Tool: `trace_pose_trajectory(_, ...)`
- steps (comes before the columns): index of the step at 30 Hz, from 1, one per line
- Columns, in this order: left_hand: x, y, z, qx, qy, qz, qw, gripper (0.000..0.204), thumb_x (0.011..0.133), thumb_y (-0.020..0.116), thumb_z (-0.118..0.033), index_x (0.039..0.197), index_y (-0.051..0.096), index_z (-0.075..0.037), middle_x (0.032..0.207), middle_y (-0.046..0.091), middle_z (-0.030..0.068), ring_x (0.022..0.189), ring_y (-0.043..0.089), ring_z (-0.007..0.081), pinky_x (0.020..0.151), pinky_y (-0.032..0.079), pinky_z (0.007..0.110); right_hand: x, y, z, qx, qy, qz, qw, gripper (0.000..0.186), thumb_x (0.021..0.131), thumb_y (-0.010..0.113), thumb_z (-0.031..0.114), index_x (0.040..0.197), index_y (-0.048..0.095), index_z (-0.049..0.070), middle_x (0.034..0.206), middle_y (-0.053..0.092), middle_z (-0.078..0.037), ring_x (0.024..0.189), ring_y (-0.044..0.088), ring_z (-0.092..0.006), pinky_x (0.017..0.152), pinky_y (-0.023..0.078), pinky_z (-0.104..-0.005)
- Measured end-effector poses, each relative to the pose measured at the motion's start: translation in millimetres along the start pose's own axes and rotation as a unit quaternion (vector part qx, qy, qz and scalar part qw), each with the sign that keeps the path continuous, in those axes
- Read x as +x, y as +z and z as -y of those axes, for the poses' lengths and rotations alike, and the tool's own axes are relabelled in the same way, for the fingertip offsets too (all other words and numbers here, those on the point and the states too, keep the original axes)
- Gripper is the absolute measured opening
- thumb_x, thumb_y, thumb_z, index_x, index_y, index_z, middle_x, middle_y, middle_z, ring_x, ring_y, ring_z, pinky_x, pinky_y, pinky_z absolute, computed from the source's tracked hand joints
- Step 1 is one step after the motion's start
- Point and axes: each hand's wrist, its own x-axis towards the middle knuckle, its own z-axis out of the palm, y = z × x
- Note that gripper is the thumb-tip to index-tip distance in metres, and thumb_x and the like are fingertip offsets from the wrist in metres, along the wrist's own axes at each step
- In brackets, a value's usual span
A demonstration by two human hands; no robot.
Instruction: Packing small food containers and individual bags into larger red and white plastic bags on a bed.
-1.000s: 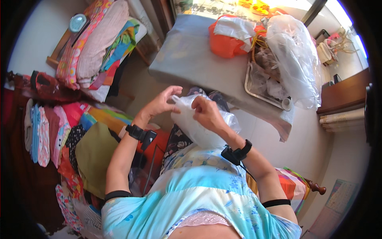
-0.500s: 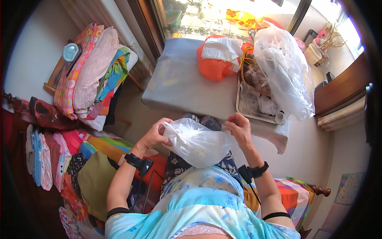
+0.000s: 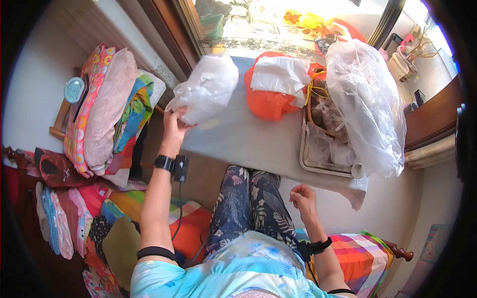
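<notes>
My left hand [image 3: 175, 124] grips the near end of a white translucent plastic bag [image 3: 203, 84], which sits on the far left part of the table [image 3: 223, 144] with its grey cover. My right hand [image 3: 304, 201] hangs by my right thigh, just short of the table's near edge, its fingers curled with nothing visible in them. Right of the white bag lies an orange bag [image 3: 268, 104] with a white sheet on top. At the table's right, a large clear plastic bag [image 3: 367, 99] lies over a metal tray [image 3: 304, 149] holding a basket and crumpled plastic.
Folded colourful bedding [image 3: 107, 114] is piled on a chair at the left. Stacked clothes [image 3: 59, 218] lie below it. A chequered cloth [image 3: 355, 248] covers the bed beside me. A wooden-framed glass door [image 3: 184, 30] stands behind the table, with a rolled curtain [image 3: 430, 151] at the right.
My left hand has carried the white bag from my lap forward and left onto the table. My right hand has let go of it and dropped to the lower right. The view has shifted.
</notes>
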Motion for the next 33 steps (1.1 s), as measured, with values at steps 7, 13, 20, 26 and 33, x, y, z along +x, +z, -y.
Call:
trace_pose_trajectory(7,107.9,63.9,56.3,-0.089,-0.011,-0.092,0.992,0.065,0.067,0.078,-0.019,0.123,0.049,-0.008,0.119,0.052,0.0164,0.105,0.055,0.0413,0.072,0.052,0.059,7.4,-9.1,-7.6,-0.029,0.057,-0.031,0.997,0.005,0.08,0.062,0.004,0.083,0.059,0.001,0.064,0.061,-0.005,0.052,0.053,-0.009,0.045,0.041,-0.0233)
trace_pose_trajectory(13,129.2,73.5,114.1,-0.011,-0.118,-0.058,0.991,0.069,0.068,0.083,-0.039,0.122,0.054,-0.007,0.115,0.054,0.0141,0.092,0.059,0.0345,0.074,0.055,0.047,11.0,-11.1,-13.8,-0.037,0.097,-0.061,0.993,0.004,0.081,0.062,0.004,0.082,0.059,0.002,0.065,0.06,-0.004,0.055,0.055,-0.0096,0.046,0.042,-0.0236)
trace_pose_trajectory(20,134.8,42.4,100.9,0.052,-0.15,-0.052,0.986,0.06,0.073,0.079,-0.028,0.121,0.052,-0.005,0.113,0.052,0.015,0.098,0.054,0.0325,0.085,0.051,0.048,28.1,-14.2,-6.5,-0.047,0.043,-0.053,0.997,0.005,0.081,0.062,0.005,0.082,0.061,0.0,0.067,0.062,-0.005,0.058,0.057,-0.0105,0.049,0.044,-0.0252)
trace_pose_trajectory(26,139.9,29.5,86.1,0.176,-0.043,-0.12,0.976,0.078,0.067,0.081,-0.02,0.129,0.039,0.0,0.11,0.053,0.0132,0.099,0.054,0.0268,0.08,0.05,0.051,28.8,-35.5,16.4,-0.061,-0.015,-0.121,0.991,0.01,0.081,0.064,0.006,0.088,0.06,0.001,0.07,0.061,-0.004,0.059,0.054,-0.0099,0.051,0.044,-0.0237)
trace_pose_trajectory(33,74.3,27.0,67.6,0.301,0.047,-0.097,0.948,0.06,0.073,0.076,-0.017,0.123,0.047,-0.001,0.096,0.058,0.0053,0.083,0.058,0.0147,0.071,0.051,0.032,-14.2,-126.0,116.0,-0.384,-0.336,-0.523,0.683,0.048,0.071,0.078,0.014,0.112,0.055,0.005,0.091,0.051,-0.011,0.078,0.051,-0.0253,0.07,0.044,-0.0365)
